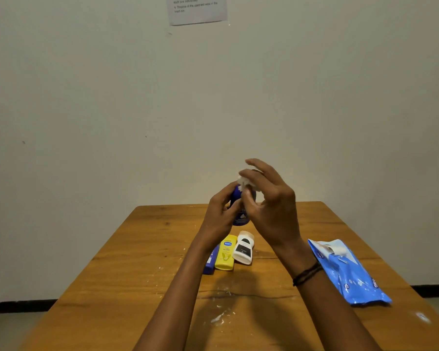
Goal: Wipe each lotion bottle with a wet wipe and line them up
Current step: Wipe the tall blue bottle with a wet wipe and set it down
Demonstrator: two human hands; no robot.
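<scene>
My left hand (219, 216) grips a dark blue lotion bottle (240, 217), held upright in the air above the table. My right hand (271, 206) presses a crumpled white wet wipe (246, 183) against the bottle's top. On the table below lie three more bottles side by side: a blue one (211, 262) partly hidden by my left forearm, a yellow one (226, 252), and a white one with a black label and tan cap (243, 248).
A blue wet-wipe pack (350, 272) lies on the right side of the wooden table (137, 274), a wipe poking from its opening. White smears and scraps mark the near tabletop. A printed paper sheet (197, 8) hangs on the wall behind.
</scene>
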